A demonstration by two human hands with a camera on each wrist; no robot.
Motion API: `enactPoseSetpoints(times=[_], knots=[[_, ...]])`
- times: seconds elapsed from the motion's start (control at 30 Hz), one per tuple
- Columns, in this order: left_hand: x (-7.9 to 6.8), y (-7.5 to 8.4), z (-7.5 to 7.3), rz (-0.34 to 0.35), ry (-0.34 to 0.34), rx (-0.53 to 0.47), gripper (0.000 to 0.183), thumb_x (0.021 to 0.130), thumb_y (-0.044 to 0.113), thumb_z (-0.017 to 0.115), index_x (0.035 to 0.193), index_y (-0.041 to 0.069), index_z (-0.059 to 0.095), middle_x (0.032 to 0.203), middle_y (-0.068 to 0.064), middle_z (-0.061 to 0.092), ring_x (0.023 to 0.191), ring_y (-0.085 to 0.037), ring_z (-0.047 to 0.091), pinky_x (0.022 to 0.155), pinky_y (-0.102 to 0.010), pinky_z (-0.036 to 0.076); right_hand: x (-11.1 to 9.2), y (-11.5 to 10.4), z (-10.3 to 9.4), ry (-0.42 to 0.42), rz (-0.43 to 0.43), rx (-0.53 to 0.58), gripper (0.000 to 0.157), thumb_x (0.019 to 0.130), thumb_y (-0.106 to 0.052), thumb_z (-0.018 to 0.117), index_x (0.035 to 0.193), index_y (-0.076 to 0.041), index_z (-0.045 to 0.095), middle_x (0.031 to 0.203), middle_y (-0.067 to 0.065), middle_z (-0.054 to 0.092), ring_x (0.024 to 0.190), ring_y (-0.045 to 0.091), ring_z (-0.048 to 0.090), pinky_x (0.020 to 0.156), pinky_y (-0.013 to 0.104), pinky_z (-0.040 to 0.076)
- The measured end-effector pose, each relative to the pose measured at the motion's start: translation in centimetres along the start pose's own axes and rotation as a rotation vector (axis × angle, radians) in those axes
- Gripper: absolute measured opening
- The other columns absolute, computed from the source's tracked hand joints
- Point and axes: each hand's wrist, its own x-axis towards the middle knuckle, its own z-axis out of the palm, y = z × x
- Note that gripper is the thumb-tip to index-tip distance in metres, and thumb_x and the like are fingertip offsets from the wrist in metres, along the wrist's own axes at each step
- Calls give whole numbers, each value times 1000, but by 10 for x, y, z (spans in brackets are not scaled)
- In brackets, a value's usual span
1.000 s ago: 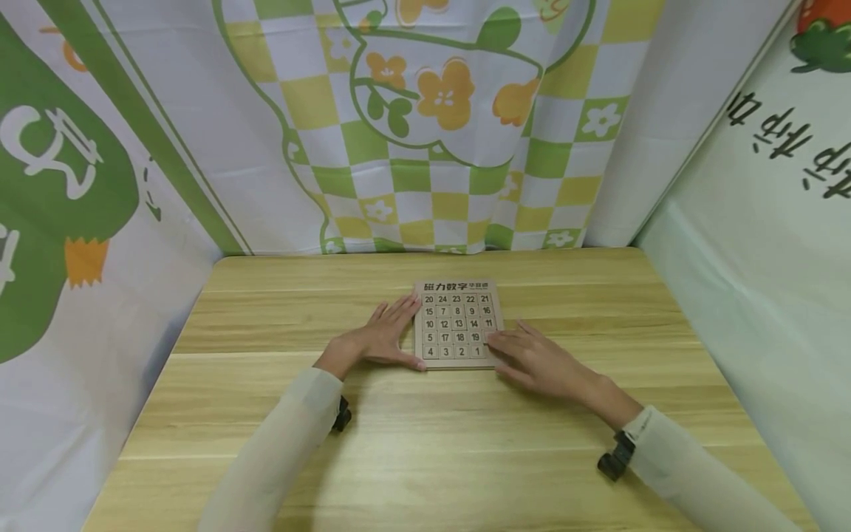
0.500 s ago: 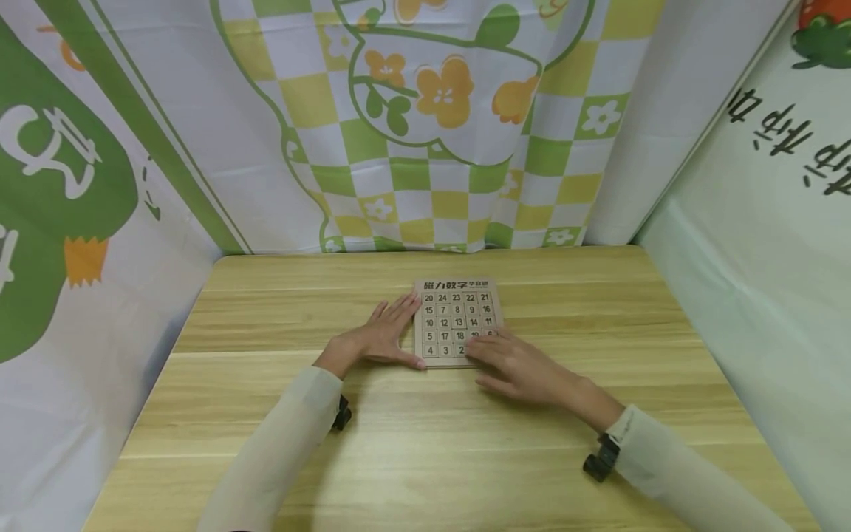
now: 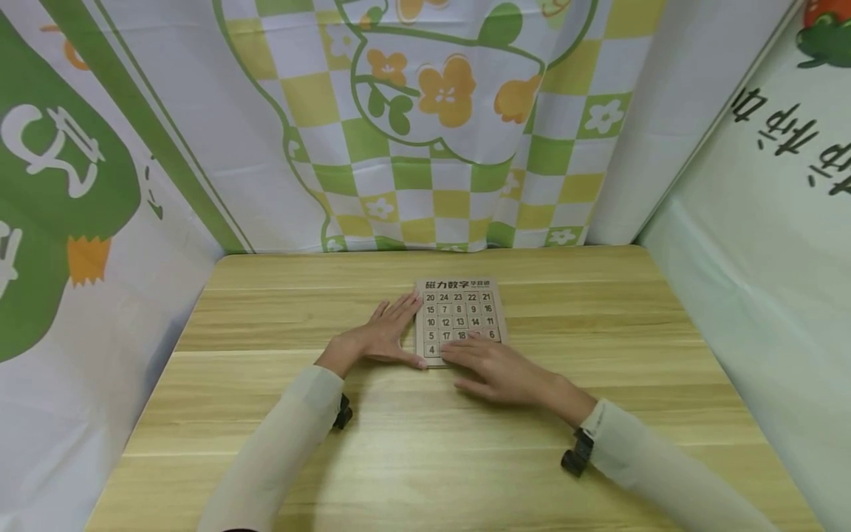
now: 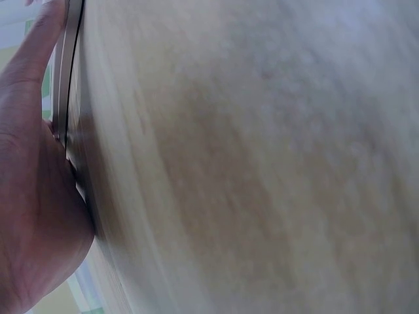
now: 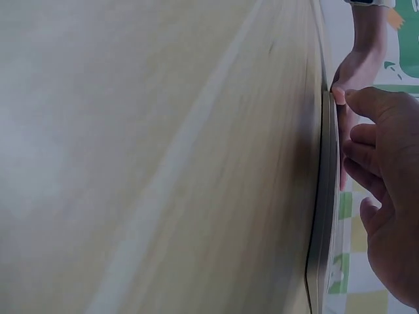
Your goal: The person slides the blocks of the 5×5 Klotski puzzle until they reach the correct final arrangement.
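Observation:
A wooden number sliding puzzle (image 3: 460,284) lies flat on the table, printed characters along its top strip and rows of numbered square tiles below. My left hand (image 3: 382,340) is at its left side, fingers against the upper left edge and thumb at the lower left corner. My right hand (image 3: 505,373) reaches over the lower right, its fingertips touching the bottom row beside the 4 tile (image 3: 431,350) and hiding the other tiles there. The 6 tile (image 3: 492,335) shows just above that hand. In the right wrist view the puzzle's side edge (image 5: 323,190) runs alongside my loosely bent fingers.
The light wood table (image 3: 425,458) extends all around the puzzle. A checked, flowered curtain (image 3: 432,177) hangs at its back edge, with white printed cloth walls at the left and right. Each wrist wears a small black camera (image 3: 577,452).
My right hand has moved left along the bottom row from the puzzle's right edge. The 6 tile is uncovered, while tiles 3, 2 and 1 are hidden from sight. My left hand stays put.

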Motion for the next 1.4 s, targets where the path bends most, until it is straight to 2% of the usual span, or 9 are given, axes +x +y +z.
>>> enactPoseSetpoints(times=[0.17,0.37,0.47,0.67,0.77,0.9,1.0,1.23,1.4], knots=[[-2,7,-6,-13,-19,28,138,80,83,70,171,8,-1,178,-12,-11,165,-32,-7,131,-58,-5,9,-3,1,-21,6,19,57,103,-31,69,151,-3,56,153,15,59,143,34,54,124,62,32],[-2,6,-4,-24,-26,33,137,80,85,69,171,11,-3,178,-9,-13,165,-28,-10,131,-56,-7,16,-2,6,-55,19,28,57,105,-32,67,153,-4,55,155,13,57,145,31,53,127,58,28],[-3,10,-7,-16,-23,38,136,82,83,69,171,7,-1,178,-13,-10,165,-33,-7,131,-59,-5,17,0,9,-51,10,18,57,105,-32,67,152,-3,55,155,13,58,144,31,54,127,58,28],[-4,7,-6,-1,-13,18,140,79,90,64,170,5,0,178,-16,-9,164,-35,-7,130,-60,-6,17,0,8,-48,0,21,56,104,-31,68,151,-3,56,154,14,58,143,33,55,127,58,29],[-2,3,-2,14,-3,8,141,78,93,61,171,7,-1,178,-14,-10,164,-33,-8,130,-59,-7,16,0,6,-53,-2,16,55,104,-30,69,150,-2,57,153,14,59,142,34,55,126,59,30],[-2,2,-3,14,-2,12,140,79,90,64,171,7,-1,178,-13,-10,164,-32,-8,130,-59,-8,12,2,3,-49,4,5,55,104,-29,69,149,-1,58,151,16,60,141,35,56,125,60,31],[-5,10,-9,-9,-16,25,137,81,84,69,170,6,1,178,-13,-8,165,-33,-6,131,-58,-6,7,2,1,-32,11,5,54,102,-28,71,148,-2,59,150,16,61,141,35,57,124,61,32],[-2,3,-1,-11,-5,4,142,76,92,65,171,8,-1,178,-10,-11,165,-31,-8,131,-57,-8,-5,5,-2,-3,17,14,55,101,-27,73,147,-2,60,149,17,62,139,36,58,123,62,33],[-3,6,-4,-8,-2,-1,140,78,86,69,171,7,0,178,-12,-9,165,-32,-7,131,-57,-7,-8,6,-3,-7,28,15,55,101,-28,73,148,-3,60,149,17,61,139,37,58,123,62,34]])
